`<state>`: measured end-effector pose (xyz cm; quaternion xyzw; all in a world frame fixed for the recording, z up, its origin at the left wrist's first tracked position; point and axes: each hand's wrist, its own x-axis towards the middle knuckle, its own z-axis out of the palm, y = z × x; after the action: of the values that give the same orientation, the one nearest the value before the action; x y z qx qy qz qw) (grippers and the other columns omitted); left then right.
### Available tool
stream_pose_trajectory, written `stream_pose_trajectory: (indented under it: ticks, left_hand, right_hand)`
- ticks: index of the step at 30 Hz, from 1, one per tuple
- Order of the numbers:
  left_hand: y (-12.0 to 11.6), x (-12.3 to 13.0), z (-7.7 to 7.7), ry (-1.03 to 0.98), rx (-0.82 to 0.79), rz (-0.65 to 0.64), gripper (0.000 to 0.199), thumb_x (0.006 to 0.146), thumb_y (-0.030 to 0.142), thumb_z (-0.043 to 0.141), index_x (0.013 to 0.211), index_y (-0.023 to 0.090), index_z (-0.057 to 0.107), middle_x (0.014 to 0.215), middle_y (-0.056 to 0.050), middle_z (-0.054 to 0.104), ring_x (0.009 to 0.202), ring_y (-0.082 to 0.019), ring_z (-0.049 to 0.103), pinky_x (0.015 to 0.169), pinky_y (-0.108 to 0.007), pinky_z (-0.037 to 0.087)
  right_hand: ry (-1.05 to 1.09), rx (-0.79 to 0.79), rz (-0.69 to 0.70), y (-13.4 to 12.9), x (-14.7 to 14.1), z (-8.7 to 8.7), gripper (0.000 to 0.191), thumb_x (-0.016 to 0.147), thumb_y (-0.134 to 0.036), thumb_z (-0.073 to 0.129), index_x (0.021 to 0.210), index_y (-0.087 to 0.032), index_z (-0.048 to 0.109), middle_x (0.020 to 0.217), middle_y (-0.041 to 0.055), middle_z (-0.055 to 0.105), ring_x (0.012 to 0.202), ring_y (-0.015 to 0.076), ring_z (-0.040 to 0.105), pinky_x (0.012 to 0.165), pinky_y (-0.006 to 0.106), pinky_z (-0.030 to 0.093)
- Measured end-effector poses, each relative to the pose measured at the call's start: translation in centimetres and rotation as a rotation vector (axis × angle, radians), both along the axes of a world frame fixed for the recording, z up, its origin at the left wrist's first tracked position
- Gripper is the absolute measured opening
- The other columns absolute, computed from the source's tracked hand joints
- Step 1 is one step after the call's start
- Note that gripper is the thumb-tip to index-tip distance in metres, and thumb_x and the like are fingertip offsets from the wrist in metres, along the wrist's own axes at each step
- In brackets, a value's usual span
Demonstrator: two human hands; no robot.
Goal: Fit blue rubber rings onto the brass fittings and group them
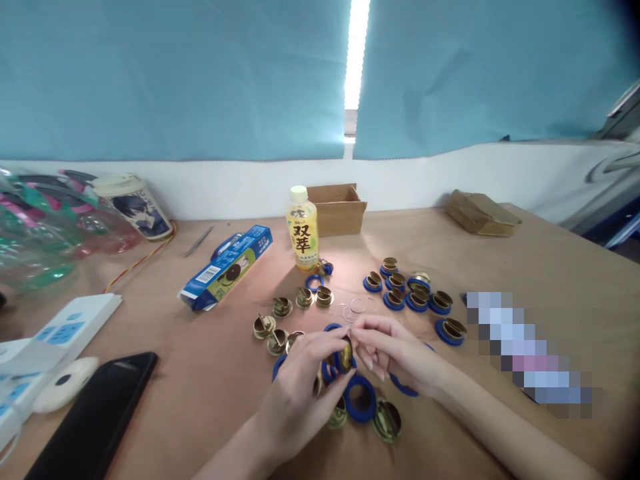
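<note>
Near the front middle of the table, my left hand (pixel 305 383) is closed on a small gold metal piece with a blue ring (pixel 345 355), held between thumb and fingers. My right hand (pixel 390 350) is pinched at the upper right of that piece; what its fingertips grip is too small to make out. Loose blue rings (pixel 361 399) and gold metal parts (pixel 387 420) lie below and around both hands. Several bare gold parts (pixel 283 307) sit left of centre. To the right stand several gold parts fitted with blue rings (pixel 417 299). Thin wire rings (pixel 363 305) lie behind my right hand.
A yellow drink bottle (pixel 303 230) and an open cardboard box (pixel 337 217) stand at the back. A blue snack box (pixel 227 270), a power strip (pixel 65 333), a black phone (pixel 95 417) and a paper cup (pixel 137 208) are leftward. A brown packet (pixel 480 213) lies back right.
</note>
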<state>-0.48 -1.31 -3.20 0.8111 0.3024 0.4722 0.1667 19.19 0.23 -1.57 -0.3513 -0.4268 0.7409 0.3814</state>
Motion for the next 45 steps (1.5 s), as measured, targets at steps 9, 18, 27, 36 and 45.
stream_pose_trajectory:
  ticks: [9,18,27,36,45]
  left_hand:
    - [-0.4,-0.4,-0.4,-0.009,-0.007,0.045,0.058,0.080,0.003,0.072,0.128,0.023,0.047,0.124,-0.013,0.067,0.115,-0.025,0.065,0.097,-0.039,0.054]
    - [-0.2,-0.5,-0.1,0.019,0.046,-0.002,0.058,0.079,-0.001,0.070,0.128,0.022,0.047,0.125,-0.014,0.068,0.116,-0.025,0.064,0.097,-0.039,0.053]
    - [-0.4,-0.4,0.5,0.048,0.063,0.003,0.057,0.080,0.001,0.069,0.128,0.025,0.048,0.124,-0.013,0.069,0.113,-0.026,0.066,0.094,-0.040,0.055]
    - [-0.3,-0.4,0.2,0.051,0.063,-0.040,0.058,0.081,0.000,0.068,0.130,0.024,0.048,0.124,-0.013,0.068,0.114,-0.025,0.064,0.096,-0.040,0.054]
    - [-0.6,-0.4,0.4,0.113,0.119,-0.081,0.059,0.082,-0.005,0.063,0.133,0.019,0.046,0.124,-0.015,0.068,0.116,-0.023,0.062,0.098,-0.038,0.053]
  right_hand:
    - [0.010,0.047,0.081,-0.3,-0.1,-0.6,0.026,0.091,-0.040,0.067,0.083,-0.016,0.063,0.061,-0.0033,0.061,0.044,0.0053,0.050,0.043,0.016,0.036]
    - [-0.039,0.101,0.075,-0.4,-0.3,-0.2,0.029,0.089,-0.042,0.068,0.077,-0.016,0.061,0.059,-0.0026,0.063,0.048,0.0081,0.057,0.051,0.020,0.048]
    - [-0.034,0.117,0.029,-0.5,-0.6,-0.7,0.028,0.087,-0.038,0.071,0.071,-0.017,0.060,0.054,-0.0052,0.058,0.045,0.0072,0.051,0.049,0.019,0.044]
    - [-0.072,0.100,0.019,-0.5,-0.8,-0.9,0.033,0.084,-0.041,0.072,0.067,-0.018,0.056,0.054,-0.0062,0.055,0.043,0.0064,0.047,0.046,0.020,0.036]
    - [0.023,0.017,0.004,-0.8,-1.2,-1.6,0.033,0.082,-0.034,0.073,0.064,-0.018,0.050,0.056,-0.0079,0.046,0.047,0.0049,0.035,0.047,0.019,0.027]
